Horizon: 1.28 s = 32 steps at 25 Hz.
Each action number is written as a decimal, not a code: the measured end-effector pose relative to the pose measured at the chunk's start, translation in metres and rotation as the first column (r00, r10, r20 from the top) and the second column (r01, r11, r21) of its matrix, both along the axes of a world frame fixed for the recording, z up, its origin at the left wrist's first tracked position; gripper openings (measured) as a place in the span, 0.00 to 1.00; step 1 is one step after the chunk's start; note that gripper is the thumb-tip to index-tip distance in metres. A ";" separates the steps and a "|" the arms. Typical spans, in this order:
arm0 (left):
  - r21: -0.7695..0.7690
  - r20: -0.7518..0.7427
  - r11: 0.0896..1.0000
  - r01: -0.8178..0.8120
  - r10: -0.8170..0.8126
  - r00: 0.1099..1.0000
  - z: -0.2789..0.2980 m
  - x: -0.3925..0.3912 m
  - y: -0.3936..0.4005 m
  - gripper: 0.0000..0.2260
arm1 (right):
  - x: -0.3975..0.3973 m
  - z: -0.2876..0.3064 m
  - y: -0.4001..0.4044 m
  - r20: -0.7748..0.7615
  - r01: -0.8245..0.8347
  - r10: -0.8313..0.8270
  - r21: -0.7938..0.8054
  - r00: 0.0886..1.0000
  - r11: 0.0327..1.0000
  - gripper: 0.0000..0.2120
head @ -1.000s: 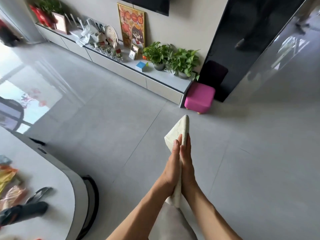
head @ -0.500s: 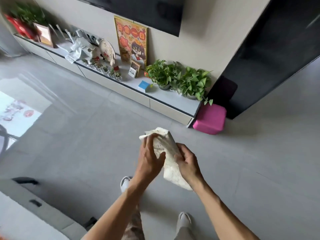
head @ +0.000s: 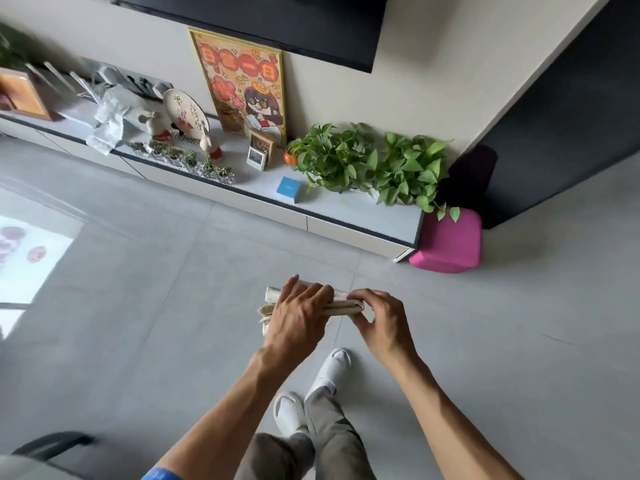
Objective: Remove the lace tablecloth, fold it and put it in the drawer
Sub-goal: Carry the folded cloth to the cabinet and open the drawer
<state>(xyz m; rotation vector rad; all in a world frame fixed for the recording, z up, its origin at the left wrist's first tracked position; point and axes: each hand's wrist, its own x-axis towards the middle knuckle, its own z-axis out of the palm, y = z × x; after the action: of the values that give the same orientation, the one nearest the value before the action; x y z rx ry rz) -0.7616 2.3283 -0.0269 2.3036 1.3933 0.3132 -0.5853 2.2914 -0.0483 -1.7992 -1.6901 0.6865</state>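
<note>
Cloth: lace tablecloth [head: 341, 304] is a small flat folded bundle, held in the air over the grey floor [head: 138, 306], in front of the person's waist. It is not on any bench and not in a drawer.
Left grip: left hand [head: 298, 315] lies over the top of the bundle with fingers spread and bent down round the far edge. The thumb is hidden, probably underneath.
Right grip: right hand [head: 379, 320] pinches the bundle's 3 o'clock end between fingertips and thumb, nearly closed.
Loose bit: a frilly edge sticks out at the 9 o'clock side under the left hand.
Drawer: low cabinet [head: 329, 202] is at 12 o'clock with its drawer fronts [head: 353, 233] closed. Can't tell which drawer is meant.
Nearby: pink stool [head: 448, 242] at 1 o'clock, plants [head: 374, 161] on the cabinet top.
Step, my read: folding looks about finished, squaring the bundle ahead of stowing.
Do it well: keep the layers clamped flat, tuck in the stray frill, line up the edges, and leave one hand able to hold it alone so the other can pull a drawer.
Risk: lace is slippery and springs open if the pinch goes slack.
</note>
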 end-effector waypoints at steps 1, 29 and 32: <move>-0.017 0.007 1.000 0.006 -0.006 1.000 -0.011 0.000 0.014 0.11 | -0.002 -0.015 0.012 -0.015 0.008 -0.008 -0.016 1.000 1.000 0.08; -0.809 0.412 0.551 0.202 0.288 0.864 -0.577 -0.045 0.303 0.13 | 0.088 -0.638 0.211 -0.675 0.349 -0.532 -0.729 -0.512 0.588 0.34; -0.763 0.404 0.576 0.293 0.073 0.912 -0.597 -0.030 0.319 0.11 | 0.089 -0.696 0.228 -0.653 0.316 -0.466 -0.726 -0.598 0.611 0.43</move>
<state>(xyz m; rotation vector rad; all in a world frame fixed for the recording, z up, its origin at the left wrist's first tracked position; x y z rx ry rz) -0.7921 2.6477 -0.6234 1.4186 0.8787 0.0477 -0.4962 2.5191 -0.7447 -0.8709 0.5523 1.2116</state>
